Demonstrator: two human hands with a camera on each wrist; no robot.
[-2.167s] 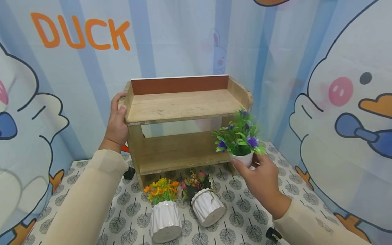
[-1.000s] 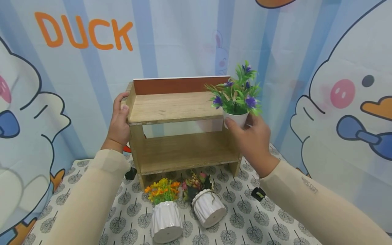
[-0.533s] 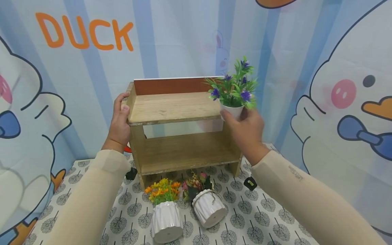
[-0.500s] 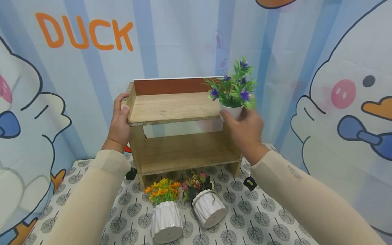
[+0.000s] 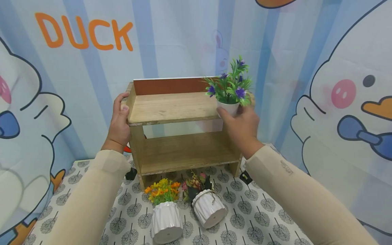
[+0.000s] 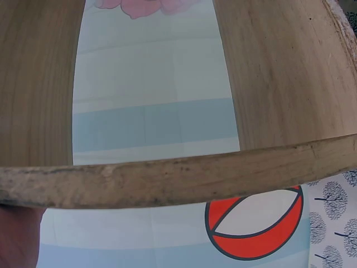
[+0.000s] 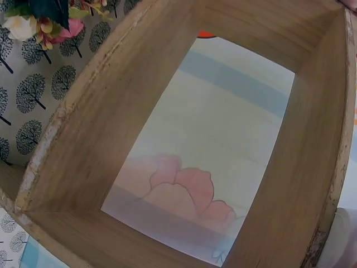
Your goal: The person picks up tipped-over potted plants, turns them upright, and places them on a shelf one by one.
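Holding purple-flowered pot (image 5: 228, 107) upright, right hand (image 5: 242, 124) gripping

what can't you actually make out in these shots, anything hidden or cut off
- Head view: whether the purple-flower pot rests on the wooden shelf yet; the right hand covers its base.
- Left wrist view: the left hand is cut off by the corner; only shelf wood shows.
- Right wrist view: the held pot is only a white sliver at the edge.
- Head view: small black objects beside the shelf, too small to identify.
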